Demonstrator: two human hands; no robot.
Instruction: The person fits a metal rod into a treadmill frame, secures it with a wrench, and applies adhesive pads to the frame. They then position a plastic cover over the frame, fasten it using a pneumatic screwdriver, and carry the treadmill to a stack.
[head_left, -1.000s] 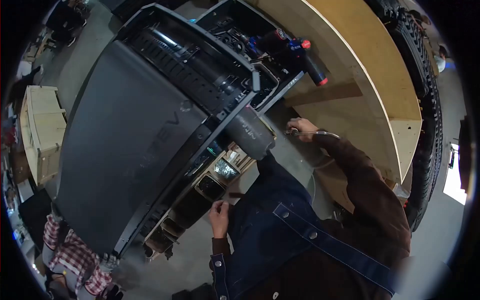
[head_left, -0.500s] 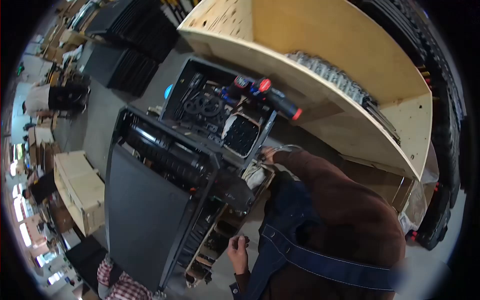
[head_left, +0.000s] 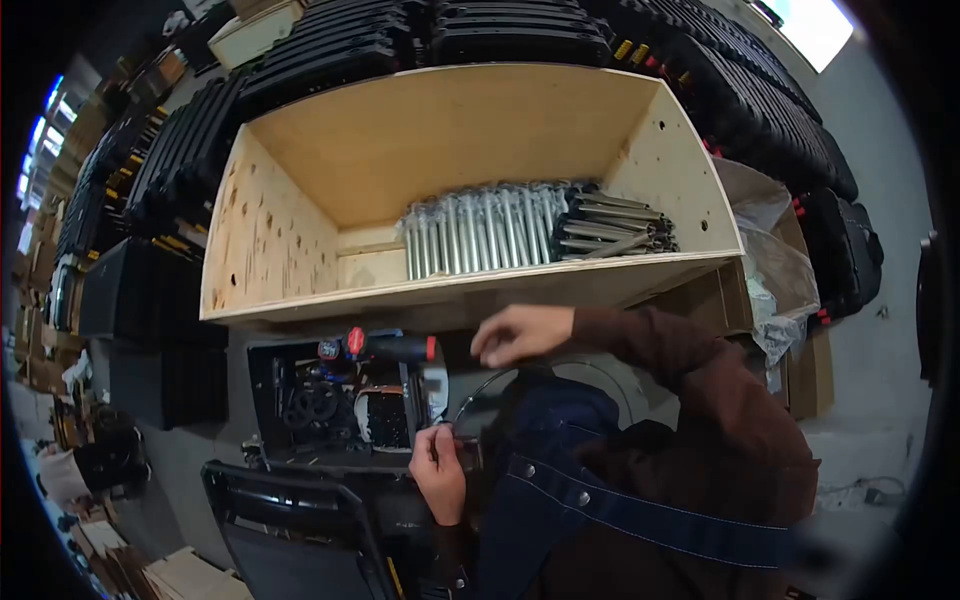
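Note:
My left hand [head_left: 438, 474] is closed, thumb and fingers pressed together, at the lower end of a thin, curved silvery cable [head_left: 482, 388]. It is beside the black tray of parts [head_left: 262, 400]. My right hand [head_left: 524, 335] hovers above the cable, in front of the wooden crate [head_left: 470, 292], with its fingers loosely bent and nothing visible in them. A black and red power tool [head_left: 398, 348] lies across the tray, left of my right hand. Near it sits an open container of small black pieces [head_left: 385, 416].
Wrapped metal tubes [head_left: 480, 232] and darker bars [head_left: 612, 226] lie inside the crate. Stacked black cases [head_left: 520, 32] stand behind it. A black padded frame [head_left: 290, 545] is at lower left. Another person [head_left: 65, 475] is at far left.
The view has turned toward the crate. My right hand has let go of the cable and lifted; my left hand has moved up from beside the frame to the cable's end.

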